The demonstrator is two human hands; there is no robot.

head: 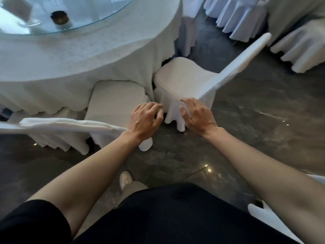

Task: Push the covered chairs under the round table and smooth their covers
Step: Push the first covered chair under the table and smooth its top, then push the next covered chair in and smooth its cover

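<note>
The round table [73, 55] with a pale cloth fills the upper left. Two white covered chairs stand at its edge. The left chair [114, 101] has its seat front under the cloth and its backrest runs along the left. The right chair [184, 80] is angled, its backrest pointing up right. My left hand [146, 118] hovers with curled fingers apart, between the two chairs. My right hand [197, 115] rests with spread fingers on the hanging skirt of the right chair's cover, near its corner.
A glass turntable [91, 20] with a small dark dish [59, 17] lies on the table. More covered chairs [242, 18] and another draped table [302, 50] stand at the upper right. Dark polished floor [255, 120] spreads right; my foot [125, 179] is below.
</note>
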